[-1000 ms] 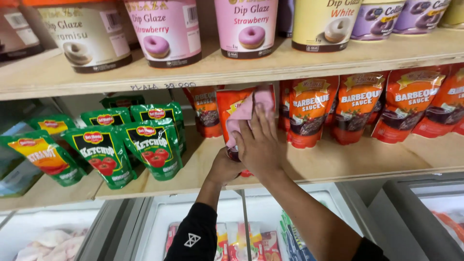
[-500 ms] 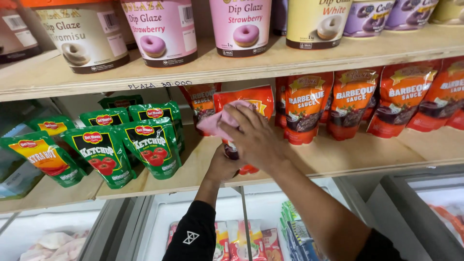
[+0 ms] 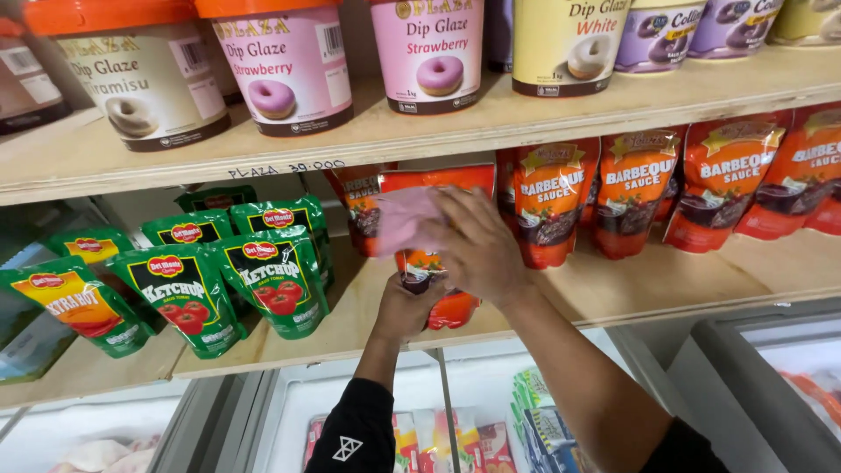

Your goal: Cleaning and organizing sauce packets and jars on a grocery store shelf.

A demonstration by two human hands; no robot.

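Gripping the orange sauce pouch (image 3: 438, 289) from below, left hand (image 3: 405, 308) steadies it while right hand (image 3: 473, 245) presses a pink cloth (image 3: 405, 219) against it.

Two bare forearms, left arm (image 3: 363, 429) in black sleeve with small white triangular emblem, dark sleeve edge on right arm (image 3: 674, 451)

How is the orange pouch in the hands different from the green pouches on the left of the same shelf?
The orange pouch is gripped at its base by the left hand, while the right hand presses a pink cloth on it; the green pouches stand untouched. The orange one is half hidden; the green fronts show fully. Both are soft standing pouches.
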